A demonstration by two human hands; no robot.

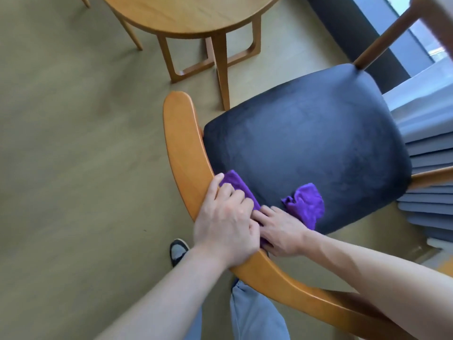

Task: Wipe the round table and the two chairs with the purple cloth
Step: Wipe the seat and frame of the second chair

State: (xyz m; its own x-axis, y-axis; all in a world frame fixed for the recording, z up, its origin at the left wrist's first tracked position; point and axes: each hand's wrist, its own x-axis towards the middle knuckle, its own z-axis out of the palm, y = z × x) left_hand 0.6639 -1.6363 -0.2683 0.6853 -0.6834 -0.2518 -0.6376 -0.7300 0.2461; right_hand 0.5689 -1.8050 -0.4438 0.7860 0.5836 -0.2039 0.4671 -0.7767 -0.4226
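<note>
A wooden chair with a curved backrest (182,148) and a dark padded seat (306,138) fills the middle of the view. The purple cloth (306,202) is draped over the backrest's inner side and hangs down onto the seat. My left hand (225,222) curls over the backrest rail and grips the cloth against it. My right hand (282,231) lies just to its right, fingers spread flat on the cloth. The round wooden table (191,15) stands beyond the chair at the top.
Another chair's leg (130,33) shows at the top left. A window and grey curtain folds (431,153) run along the right. Open floor (73,143) spreads to the left. My shoe (179,251) and trouser legs are below the backrest.
</note>
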